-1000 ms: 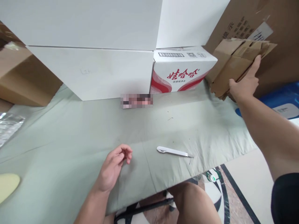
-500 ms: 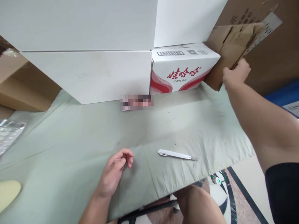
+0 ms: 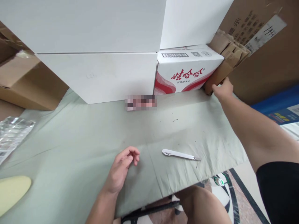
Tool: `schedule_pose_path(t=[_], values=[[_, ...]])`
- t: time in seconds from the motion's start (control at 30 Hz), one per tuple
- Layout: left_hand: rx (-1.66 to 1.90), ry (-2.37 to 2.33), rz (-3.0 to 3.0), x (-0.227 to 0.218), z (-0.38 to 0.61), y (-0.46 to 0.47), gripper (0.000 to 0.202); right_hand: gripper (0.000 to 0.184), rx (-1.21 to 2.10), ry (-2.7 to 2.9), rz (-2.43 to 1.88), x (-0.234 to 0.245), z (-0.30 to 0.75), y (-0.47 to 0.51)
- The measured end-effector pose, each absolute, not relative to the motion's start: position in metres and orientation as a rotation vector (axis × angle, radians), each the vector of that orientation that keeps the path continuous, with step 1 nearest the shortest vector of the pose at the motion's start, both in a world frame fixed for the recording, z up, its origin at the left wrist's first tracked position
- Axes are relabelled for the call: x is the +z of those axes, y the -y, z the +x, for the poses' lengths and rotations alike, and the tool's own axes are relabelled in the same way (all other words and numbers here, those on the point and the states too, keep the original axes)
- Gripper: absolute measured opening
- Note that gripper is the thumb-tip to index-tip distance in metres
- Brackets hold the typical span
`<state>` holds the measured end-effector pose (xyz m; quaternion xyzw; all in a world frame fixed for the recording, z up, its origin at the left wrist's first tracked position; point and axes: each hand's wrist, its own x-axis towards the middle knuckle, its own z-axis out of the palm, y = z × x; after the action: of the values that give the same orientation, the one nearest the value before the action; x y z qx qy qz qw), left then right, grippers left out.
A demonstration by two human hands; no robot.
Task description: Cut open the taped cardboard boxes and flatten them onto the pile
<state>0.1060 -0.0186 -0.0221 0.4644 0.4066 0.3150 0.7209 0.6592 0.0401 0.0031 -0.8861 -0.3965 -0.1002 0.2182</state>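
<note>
My right hand [image 3: 223, 88] is stretched out to the far right, its thumb and fingers gripping the near end of a narrow brown cardboard box [image 3: 230, 59]. That box stands between a white-and-red water carton [image 3: 187, 74] and a large brown carton [image 3: 263, 65]; my hand covers part of its lower end. My left hand [image 3: 122, 168] rests over the cloth with loosely bent fingers and holds nothing. To its right, a white craft knife [image 3: 178, 154] lies with its blade pointing right.
Large white boxes [image 3: 100, 74] line the back of the cloth-covered table [image 3: 93, 133]. At left are a brown carton [image 3: 30, 81], clear plastic packaging [image 3: 15, 135] and a pale yellow rounded object [image 3: 14, 193]. A small blurred item [image 3: 141, 102] lies before the white boxes. A blue package [image 3: 275, 102] is at right.
My right hand has moved down and left with the narrow cardboard box, which now sits lower beside the water carton. My left hand keeps its pose, and the view has shifted slightly.
</note>
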Motion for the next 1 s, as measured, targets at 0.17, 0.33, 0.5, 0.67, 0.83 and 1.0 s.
schedule_pose_path(t=[0.17, 0.33, 0.5, 0.67, 0.83, 1.0], values=[[0.699, -0.862, 1.052, -0.022, 0.108, 0.015, 0.041, 0.036, -0.303, 0.755, -2.513, 0.033, 0.647, -0.036], [0.675, -0.835, 1.039, -0.025, 0.105, 0.015, 0.039, 0.023, -0.170, 0.751, -2.494, 0.028, 0.637, -0.029], [0.681, -0.832, 1.033, -0.023, 0.108, 0.012, 0.037, 0.029, -0.142, 0.681, -2.470, 0.020, 0.633, -0.025], [0.667, -0.820, 1.028, -0.022, 0.107, 0.013, 0.039, 0.048, -0.165, 0.640, -2.461, 0.034, 0.627, -0.024], [0.706, -0.821, 0.990, -0.018, 0.094, 0.020, 0.034, 0.075, -0.304, 0.798, -2.340, 0.084, 0.602, -0.015], [0.757, -0.783, 0.984, -0.009, 0.078, 0.017, 0.033, 0.041, -0.362, 1.104, -2.211, 0.148, 0.541, -0.012]])
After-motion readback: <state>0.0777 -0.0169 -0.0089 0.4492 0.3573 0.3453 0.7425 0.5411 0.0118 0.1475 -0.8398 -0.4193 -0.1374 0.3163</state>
